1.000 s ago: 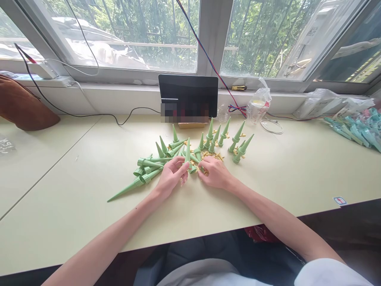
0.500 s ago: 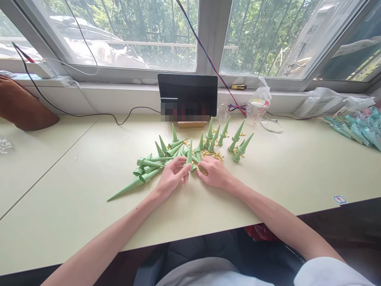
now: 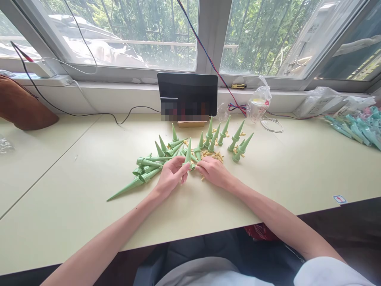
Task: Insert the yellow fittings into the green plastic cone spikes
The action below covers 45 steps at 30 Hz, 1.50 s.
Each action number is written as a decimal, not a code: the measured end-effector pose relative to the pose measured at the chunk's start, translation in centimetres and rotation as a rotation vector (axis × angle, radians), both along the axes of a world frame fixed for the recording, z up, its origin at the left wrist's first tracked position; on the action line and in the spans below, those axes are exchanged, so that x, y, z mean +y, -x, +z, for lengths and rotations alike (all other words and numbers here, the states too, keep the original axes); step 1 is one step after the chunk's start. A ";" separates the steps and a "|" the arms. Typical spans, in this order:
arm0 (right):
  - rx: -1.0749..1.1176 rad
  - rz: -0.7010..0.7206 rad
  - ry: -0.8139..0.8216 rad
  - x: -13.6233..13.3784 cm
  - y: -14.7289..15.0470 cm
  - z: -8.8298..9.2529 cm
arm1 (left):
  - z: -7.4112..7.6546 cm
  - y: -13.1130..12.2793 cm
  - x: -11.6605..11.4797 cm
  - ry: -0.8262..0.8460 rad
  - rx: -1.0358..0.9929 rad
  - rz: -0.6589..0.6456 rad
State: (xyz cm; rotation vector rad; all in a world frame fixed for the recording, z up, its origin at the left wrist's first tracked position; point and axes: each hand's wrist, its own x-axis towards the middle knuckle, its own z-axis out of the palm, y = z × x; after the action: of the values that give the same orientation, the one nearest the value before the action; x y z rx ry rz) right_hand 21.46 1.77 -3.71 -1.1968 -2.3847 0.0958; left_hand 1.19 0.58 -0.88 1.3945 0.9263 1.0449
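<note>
My left hand (image 3: 174,174) is closed around a green plant watering spike (image 3: 187,153), its pointed tip up and slightly tilted. Close to that spike's lower end, on its right, are the pinched fingertips of my right hand (image 3: 216,171); what lies between them is too small and hidden to make out. Small yellow valves (image 3: 218,157) lie loose just behind my right hand, and one more yellow valve (image 3: 203,178) is on the table below its fingers. To the left, several green spikes (image 3: 150,162) lie in a heap, partly covered by my left hand.
Several green spikes (image 3: 236,135) stand upright at the back right, some with yellow valves in their sides. Behind them are a dark tablet (image 3: 189,89) and a bagged container (image 3: 258,104). Turquoise items (image 3: 361,127) lie far right; a brown bag (image 3: 26,103) is far left.
My right hand's fingers have drawn together and shifted slightly toward the held spike, uncovering a yellow valve on the table. My left hand and the spike have moved slightly left.
</note>
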 end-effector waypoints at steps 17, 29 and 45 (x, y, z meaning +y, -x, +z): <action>0.017 -0.048 -0.025 -0.8 0.2 0.5 | 0.3 -0.1 -0.1 -0.005 0.021 0.005; -0.024 -0.045 0.022 -0.7 0.2 0.7 | 0.2 0.0 -0.1 -0.022 0.027 -0.008; 0.441 0.000 -0.177 -0.4 0.2 0.3 | 0.1 -0.3 0.1 -0.049 -0.018 0.010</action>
State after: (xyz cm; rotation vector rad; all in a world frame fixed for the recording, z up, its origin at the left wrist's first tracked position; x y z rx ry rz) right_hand 21.24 1.36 -3.43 -0.9751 -1.9638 0.1308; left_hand 1.48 0.66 -0.83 1.4196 0.9006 1.0928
